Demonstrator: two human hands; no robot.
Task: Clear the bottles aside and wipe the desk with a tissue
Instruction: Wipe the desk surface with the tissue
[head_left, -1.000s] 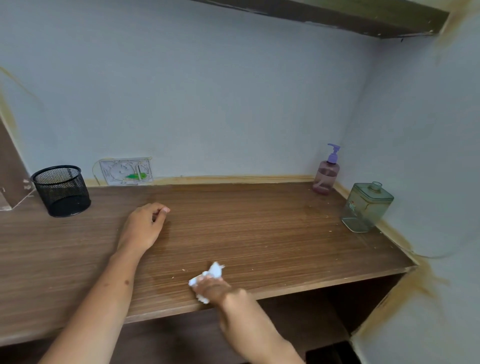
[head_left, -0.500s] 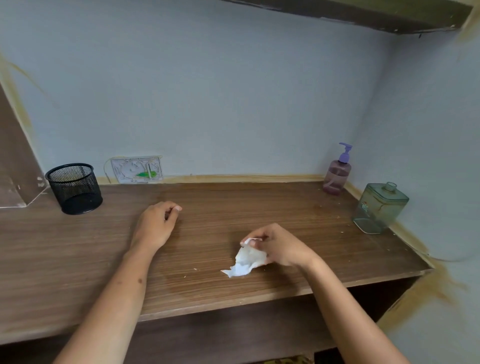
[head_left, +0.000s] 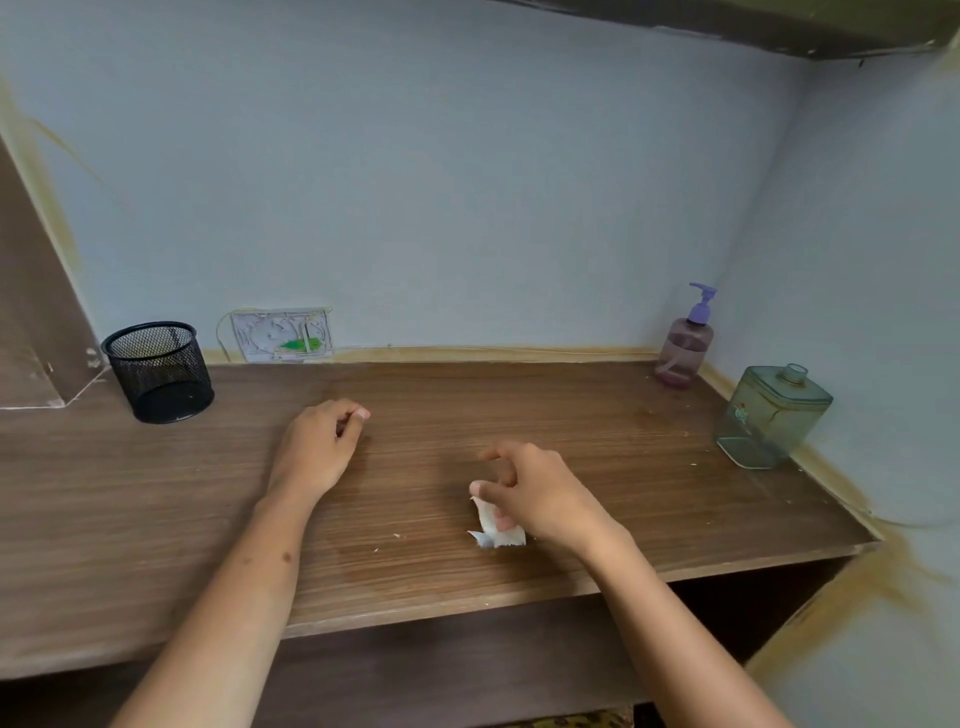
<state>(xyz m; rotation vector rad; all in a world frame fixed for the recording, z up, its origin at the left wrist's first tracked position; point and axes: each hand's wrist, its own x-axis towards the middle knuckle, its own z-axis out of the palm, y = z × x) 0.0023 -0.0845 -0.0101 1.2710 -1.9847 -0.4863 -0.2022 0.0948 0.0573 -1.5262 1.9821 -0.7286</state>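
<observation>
Since half a second ago the right hand (head_left: 540, 493) has slid a bit toward the front edge, tissue (head_left: 496, 527) now mostly tucked under it instead of trailing out left; left hand unmoved. Nearest: tissue crumpled flat on the desk (head_left: 597, 426), pressed under the right hand's lower fingers and palm, index and thumb lifted and spread, so a press-and-drag hold for wiping, probably mid-stroke. A few crumbs just left of it, more toward the right. Left hand (head_left: 317, 447) rests on the desk, fingers loosely curled, holding nothing, likely bracing. Further back: mesh cup (head_left: 158, 371) far left, pump bottle (head_left: 683, 345) in the back right corner, green bottle (head_left: 771, 415) just in front of it against the right wall; both look already cleared aside.
</observation>
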